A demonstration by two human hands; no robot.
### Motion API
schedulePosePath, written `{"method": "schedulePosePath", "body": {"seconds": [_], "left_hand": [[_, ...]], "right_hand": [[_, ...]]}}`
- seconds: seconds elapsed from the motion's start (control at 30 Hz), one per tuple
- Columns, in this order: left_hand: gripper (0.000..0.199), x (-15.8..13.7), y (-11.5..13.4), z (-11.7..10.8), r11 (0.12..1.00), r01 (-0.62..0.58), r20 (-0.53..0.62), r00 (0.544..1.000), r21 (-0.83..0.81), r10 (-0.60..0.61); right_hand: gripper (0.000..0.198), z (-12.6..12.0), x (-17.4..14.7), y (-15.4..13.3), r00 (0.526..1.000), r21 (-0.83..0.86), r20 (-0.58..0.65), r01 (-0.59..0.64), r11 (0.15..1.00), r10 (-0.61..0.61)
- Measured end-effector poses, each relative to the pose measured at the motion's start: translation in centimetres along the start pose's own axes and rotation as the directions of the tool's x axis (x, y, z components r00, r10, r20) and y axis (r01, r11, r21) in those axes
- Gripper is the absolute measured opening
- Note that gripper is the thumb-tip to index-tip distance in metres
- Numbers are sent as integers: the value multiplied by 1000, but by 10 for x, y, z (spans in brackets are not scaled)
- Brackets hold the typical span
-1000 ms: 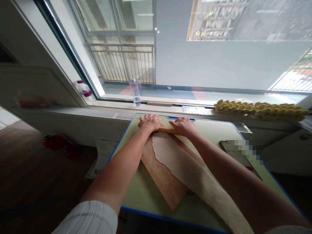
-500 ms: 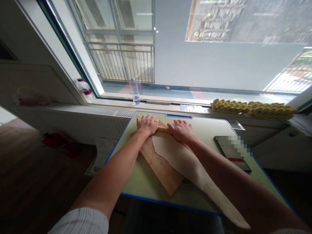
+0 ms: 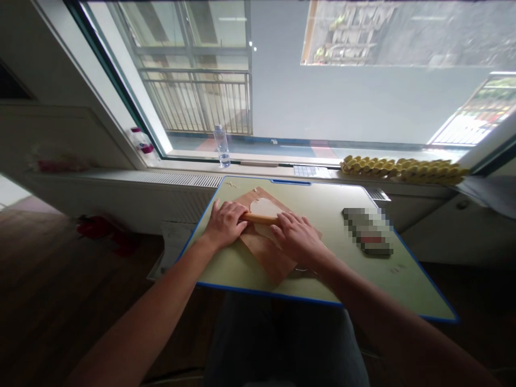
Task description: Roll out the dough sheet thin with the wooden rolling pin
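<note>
A wooden rolling pin (image 3: pixel 262 218) lies crosswise over a pale, flat sheet of what looks like dough (image 3: pixel 265 206). My left hand (image 3: pixel 226 221) is curled over the pin's left end. Over its right end rests my right hand (image 3: pixel 296 232), fingers bent onto the wood. Most of the visible sheet lies on the far side of the pin, and a smaller part shows on the near side. Beneath it is a wooden board (image 3: pixel 271 258), set at a slant. The right hand and forearm hide part of the board and perhaps more of the sheet.
The board rests on a small blue-edged table (image 3: pixel 242 271). A dark, blurred-out object (image 3: pixel 367 231) lies at the right. Thin pale scraps (image 3: pixel 231 184) lie at the back left. On the sill stand a water bottle (image 3: pixel 221 148) and yellow egg trays (image 3: pixel 403 169).
My hands and the rolling pin have come nearer to me. The long strip of sheet that hung over the near table edge no longer shows; a rounded part now lies beyond the pin.
</note>
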State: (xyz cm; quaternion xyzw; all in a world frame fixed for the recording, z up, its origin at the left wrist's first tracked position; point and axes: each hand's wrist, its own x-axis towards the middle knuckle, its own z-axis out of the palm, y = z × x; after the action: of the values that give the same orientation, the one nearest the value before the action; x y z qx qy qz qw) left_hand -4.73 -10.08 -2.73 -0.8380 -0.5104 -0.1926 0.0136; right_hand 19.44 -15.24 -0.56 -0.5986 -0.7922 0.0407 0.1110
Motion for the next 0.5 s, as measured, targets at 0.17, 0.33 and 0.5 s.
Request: {"method": "schedulePosePath", "body": {"seconds": [0.17,0.33,0.5], "left_hand": [[20,-15,7,-8,984,-136,36,989,-116,141],[21,-21,23,-9,982,-133,49,989,-133,141],[39,-13,52,-2,997,-57,88,994,-61,62]], "right_hand": [[47,-24,-9,26,996,114,27,-89,989,87],[42,-4,-13,44,988,70,-119,-90,994,98],[53,10,-9,43,983,-62,-46,-181,982,178]]}}
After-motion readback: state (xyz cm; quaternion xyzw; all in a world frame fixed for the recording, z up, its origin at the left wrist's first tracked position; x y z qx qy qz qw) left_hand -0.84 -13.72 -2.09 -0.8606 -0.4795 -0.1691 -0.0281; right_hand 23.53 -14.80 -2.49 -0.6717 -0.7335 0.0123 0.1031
